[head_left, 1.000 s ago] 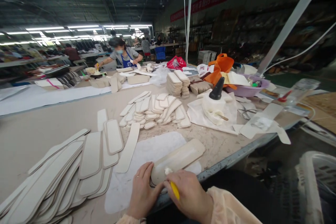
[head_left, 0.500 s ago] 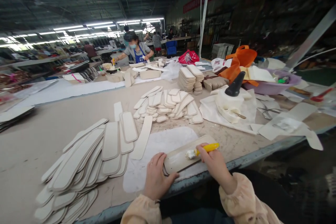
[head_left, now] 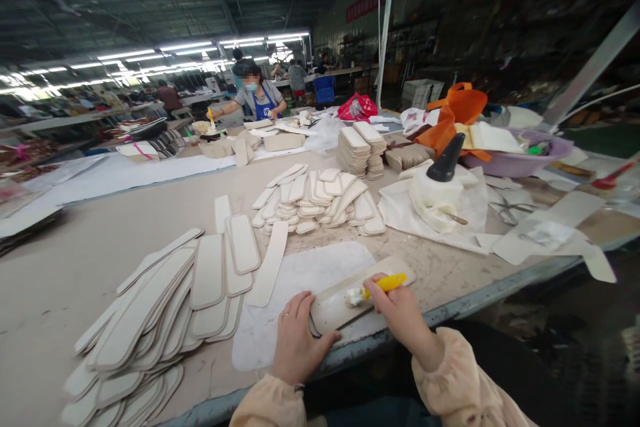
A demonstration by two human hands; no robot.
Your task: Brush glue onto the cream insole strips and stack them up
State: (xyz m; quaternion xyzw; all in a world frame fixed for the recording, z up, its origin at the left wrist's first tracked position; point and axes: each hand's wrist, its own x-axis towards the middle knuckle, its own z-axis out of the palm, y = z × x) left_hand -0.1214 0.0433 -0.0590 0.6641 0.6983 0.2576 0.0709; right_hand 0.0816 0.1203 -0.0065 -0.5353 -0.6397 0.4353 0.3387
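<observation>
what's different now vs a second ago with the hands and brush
The right hand has carried the yellow-handled brush away from the left hand, rightward along the pale panel, then slightly back. Its handle now points right instead of down the picture. Nothing was let go: the brush is still gripped, and the left hand stays at the panel's left end.

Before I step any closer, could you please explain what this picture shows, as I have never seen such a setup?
There is no machine here: a camera worn on a person's head looks forward and down at their two bare hands. The right hand holds a yellow-handled brush, its whitish tip on a beige panel; the left hand is spread at that panel's left end. A white sheet lies beneath. Pale strips, a heap of smaller pieces and scissors also lie on the table.
</observation>
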